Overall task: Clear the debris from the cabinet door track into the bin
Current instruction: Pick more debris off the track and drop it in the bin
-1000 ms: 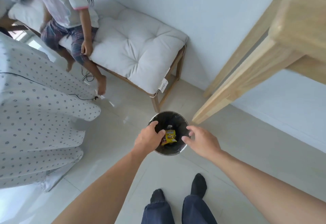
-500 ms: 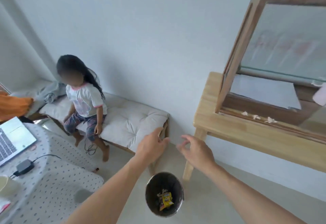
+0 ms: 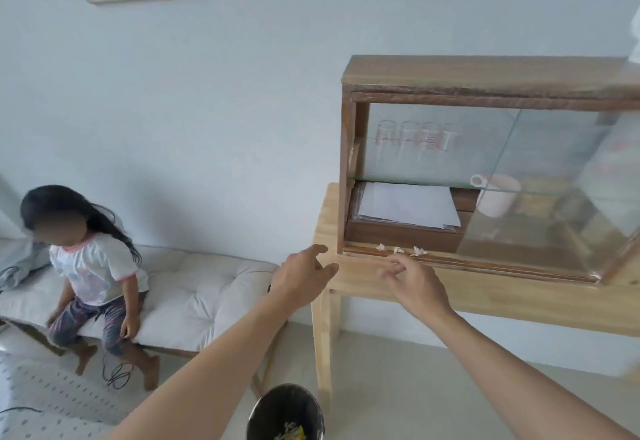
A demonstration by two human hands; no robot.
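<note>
From the head view, both hands had risen since half a second earlier: then they hung over the bin, now they were up at the cabinet (image 3: 485, 162), and the bin (image 3: 256, 415) had dropped to the bottom edge of the picture, below and left of the cabinet. The right hand (image 3: 415, 283) was just below the track (image 3: 467, 263), its fingers (image 3: 393, 268) loosely curled and close together, holding nothing. The left hand (image 3: 301, 280) was left of the cabinet's lower corner, fingers spread wide, empty.

The debris (image 3: 400, 250) lay in the track at the cabinet's left end: three small pale crumpled bits in a row, apart from each other, just above the right hand's fingertips. Whether the fingers touched any bit could not be told.

The cabinet stood on a table (image 3: 519, 297). A glass door (image 3: 554, 197) covered its right part.
</note>
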